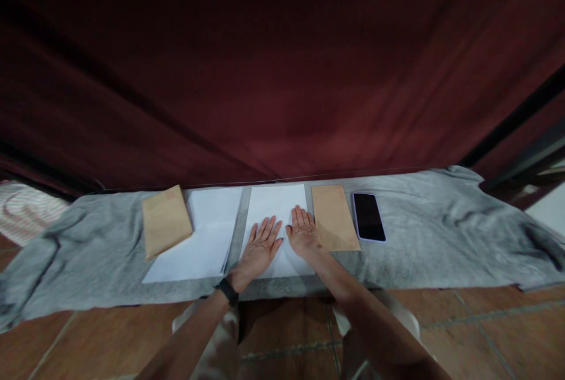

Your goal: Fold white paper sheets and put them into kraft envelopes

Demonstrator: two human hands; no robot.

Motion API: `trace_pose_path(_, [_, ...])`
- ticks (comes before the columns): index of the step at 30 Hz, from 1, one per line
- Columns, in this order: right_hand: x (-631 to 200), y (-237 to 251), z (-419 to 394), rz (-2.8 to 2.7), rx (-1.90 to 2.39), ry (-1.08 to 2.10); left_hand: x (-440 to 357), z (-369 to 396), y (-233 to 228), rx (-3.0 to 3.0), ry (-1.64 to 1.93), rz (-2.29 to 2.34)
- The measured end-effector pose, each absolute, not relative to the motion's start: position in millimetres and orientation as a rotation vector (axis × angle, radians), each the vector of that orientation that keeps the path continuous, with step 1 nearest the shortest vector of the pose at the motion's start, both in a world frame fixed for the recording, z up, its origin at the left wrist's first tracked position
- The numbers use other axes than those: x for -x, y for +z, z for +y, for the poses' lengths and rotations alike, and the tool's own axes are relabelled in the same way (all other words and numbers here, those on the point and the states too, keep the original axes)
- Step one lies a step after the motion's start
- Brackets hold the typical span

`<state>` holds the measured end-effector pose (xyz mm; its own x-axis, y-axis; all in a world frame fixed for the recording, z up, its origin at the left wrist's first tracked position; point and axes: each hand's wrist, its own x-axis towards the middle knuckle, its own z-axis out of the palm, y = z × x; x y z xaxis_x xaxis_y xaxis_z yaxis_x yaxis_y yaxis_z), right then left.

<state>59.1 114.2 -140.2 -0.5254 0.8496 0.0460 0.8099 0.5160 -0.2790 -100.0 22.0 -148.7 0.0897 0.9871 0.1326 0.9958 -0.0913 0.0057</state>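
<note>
A white sheet of paper [277,199] lies lengthwise in front of me. Flat on its left half rests my left hand [261,243], palm down with the fingers apart and a dark band on the wrist. My right hand [303,230] is also open, palm down on the paper's right side. Just right of that hand lies a brown envelope [334,218]. To the left is a stack of white paper [207,245], partly covered by another tan envelope or bundle of envelopes [165,221].
A phone [369,217] with a purple edge lies right of the brown envelope. Everything rests on a grey cloth [441,227] over a narrow surface. A dark red curtain-like sheet [282,103] rises behind it. Striped fabric [26,209] shows at far left, and tiled floor [286,327] below.
</note>
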Motion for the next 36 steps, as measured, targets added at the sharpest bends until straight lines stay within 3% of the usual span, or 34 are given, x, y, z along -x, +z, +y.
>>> trace_pose_path(11, [-70, -145, 107, -2.582, 1.392, 0.280, 79, -45, -129, 2.489, -0.155, -1.994])
trace_pose_path(28, [-80, -128, 99, -2.619, 1.347, 0.347, 88, -48, -114, 2.542, -0.031, -1.975])
trace_pose_path(36, [-55, -138, 64, -2.642, 0.956, 0.379, 91, -57, -113, 2.514, -0.145, -1.934])
